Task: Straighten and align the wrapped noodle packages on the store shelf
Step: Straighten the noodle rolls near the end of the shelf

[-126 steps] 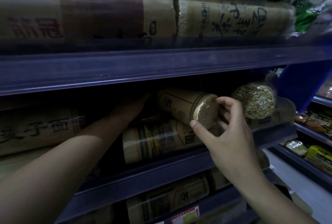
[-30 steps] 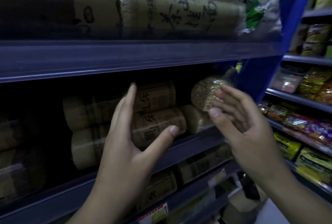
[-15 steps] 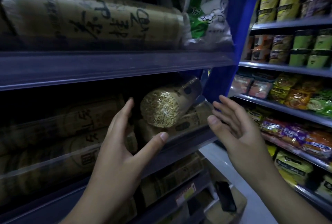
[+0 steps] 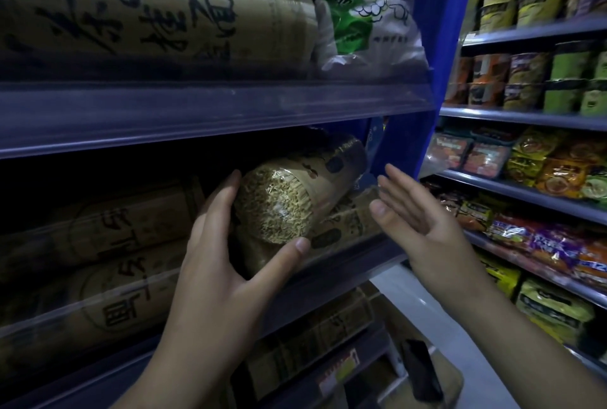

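Two hands frame a tan paper-wrapped cylindrical noodle bundle (image 4: 295, 192) on the dark blue metal shelf (image 4: 210, 116): left hand (image 4: 226, 264) grasps its exposed strand end, tilted atop others; right hand (image 4: 423, 231) spread, empty beside.

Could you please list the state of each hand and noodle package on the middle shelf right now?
Left hand: cupped around the end of the skewed noodle bundle, fingers and thumb touching it.
Right hand: open, palm facing left, touching nothing.
Skewed noodle bundle: angled, cut end sticking out toward the camera, resting on other packages.
Stacked noodle packages: lying lengthwise along the shelf behind the clear shelf guard.
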Available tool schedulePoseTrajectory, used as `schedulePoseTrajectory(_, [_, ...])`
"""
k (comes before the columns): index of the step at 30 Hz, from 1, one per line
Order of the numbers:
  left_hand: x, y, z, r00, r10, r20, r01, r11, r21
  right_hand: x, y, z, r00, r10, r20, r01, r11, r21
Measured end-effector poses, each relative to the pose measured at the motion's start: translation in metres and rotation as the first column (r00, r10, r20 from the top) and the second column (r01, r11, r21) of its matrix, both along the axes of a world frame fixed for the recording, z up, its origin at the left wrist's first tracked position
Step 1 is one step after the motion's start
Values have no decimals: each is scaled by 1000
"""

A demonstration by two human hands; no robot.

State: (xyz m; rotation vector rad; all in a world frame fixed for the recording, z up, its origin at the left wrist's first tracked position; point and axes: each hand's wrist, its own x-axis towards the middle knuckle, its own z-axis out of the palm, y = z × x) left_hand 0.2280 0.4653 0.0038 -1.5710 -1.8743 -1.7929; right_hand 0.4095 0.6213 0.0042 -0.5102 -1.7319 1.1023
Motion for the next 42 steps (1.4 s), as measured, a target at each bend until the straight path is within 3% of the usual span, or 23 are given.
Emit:
schedulePoseTrajectory(7, [-1,16,6,992,75,-97,-73,997,23,-35,56,18,992,-36,120,32,999,33])
schedulePoseTrajectory(11, [-2,21,12,996,79,-44,-78,997,25,-59,90,28,962,-203,184,202,979,22])
schedulePoseTrajectory(16, [-1,30,21,997,37,67,-37,999,-2,-81,117,51,957,-166,239,201,971,-130])
schedulePoseTrajectory(21, [-6,28,28,999,8,51,-5,998,-58,-78,121,57,982,-104,159,143,955,-258])
schedulePoseTrajectory(28, [-19,30,37,997,-27,67,35,992,-118,-61,117,54,991,-105,83,123,963,-241])
schedulePoseTrajectory(33, [-33,36,41,998,-51,-41,44,986,-158,-51,124,51,995,-71,71,88,958,-274])
schedulePoseTrajectory(42, [-56,45,48,981,-154,-116,132,975,-181,-47,130,39,985,-160,-62,134,943,-304])
